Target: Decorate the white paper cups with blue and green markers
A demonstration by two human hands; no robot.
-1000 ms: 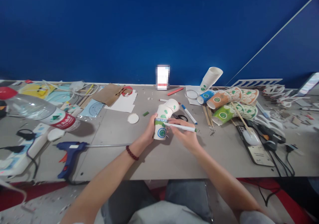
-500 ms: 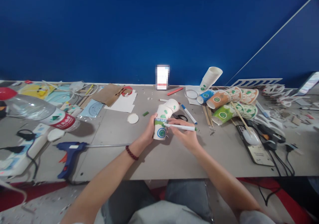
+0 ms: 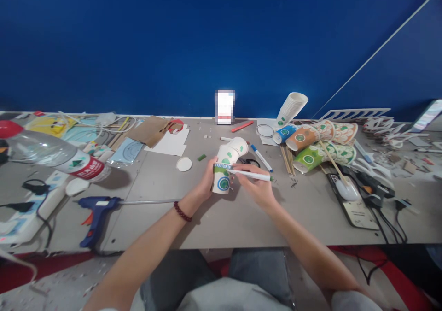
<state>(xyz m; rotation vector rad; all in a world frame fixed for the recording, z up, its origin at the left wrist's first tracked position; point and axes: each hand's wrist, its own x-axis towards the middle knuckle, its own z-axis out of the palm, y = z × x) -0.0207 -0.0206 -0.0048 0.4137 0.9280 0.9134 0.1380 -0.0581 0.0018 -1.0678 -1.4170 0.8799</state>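
My left hand [image 3: 207,178] is closed round joined white paper cups [image 3: 221,182], whose lower end carries a blue ring, a green circle and a blue patterned band. Green colouring covers part of the side below that band. A white marker [image 3: 253,175] is gripped in my right hand [image 3: 257,186], its tip at the green area on the cup and its green end pointing right. Behind the cups lie black-handled scissors [image 3: 253,163], partly hidden. To their right is a blue-and-white marker [image 3: 261,158], and a green cap [image 3: 201,157] rests left of the cups.
Coloured paper cups [image 3: 307,138] lie at the right behind a phone [image 3: 355,212] and a white mouse [image 3: 347,190]. A tilted cup stack [image 3: 293,108] stands at the back. Leftward are a blue glue gun [image 3: 98,214], a large bottle [image 3: 58,156] and a power strip [image 3: 37,212].
The marker tip has shifted slightly over the cup's green area, and the green colouring looks larger. My left hand keeps its hold, with the cups barely moved.
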